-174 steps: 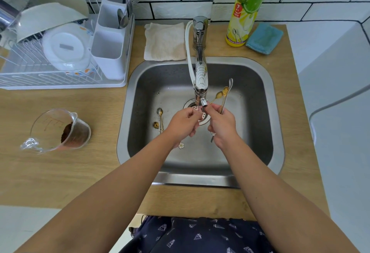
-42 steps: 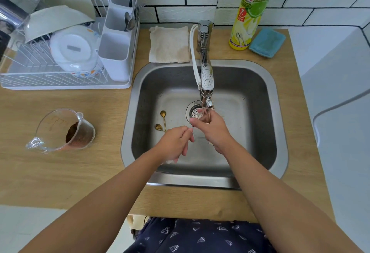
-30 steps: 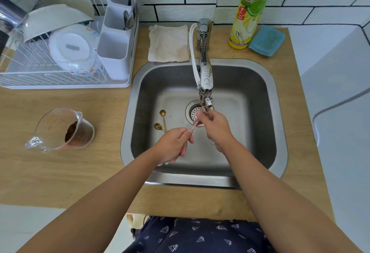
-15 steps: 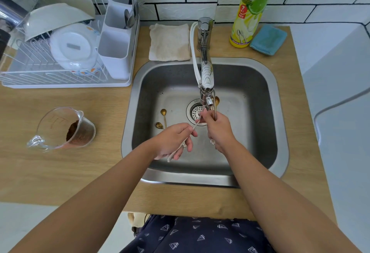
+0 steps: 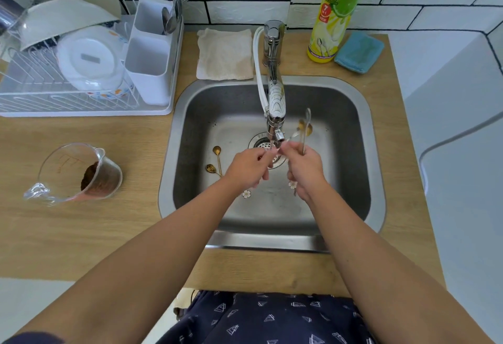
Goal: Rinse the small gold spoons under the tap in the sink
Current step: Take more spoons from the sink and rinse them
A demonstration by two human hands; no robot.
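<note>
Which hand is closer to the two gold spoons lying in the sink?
Left. The left hand sits just right of the two gold spoons on the sink floor. The right hand is farther right, past the tap.

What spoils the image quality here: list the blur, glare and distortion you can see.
Head view: motion blur smears the fingertips and spoons in the right hand by the tap; wide-angle distortion bows the counter edges and tile lines; soft glare on the sink rim; daylight is even, shadows faint.
</note>
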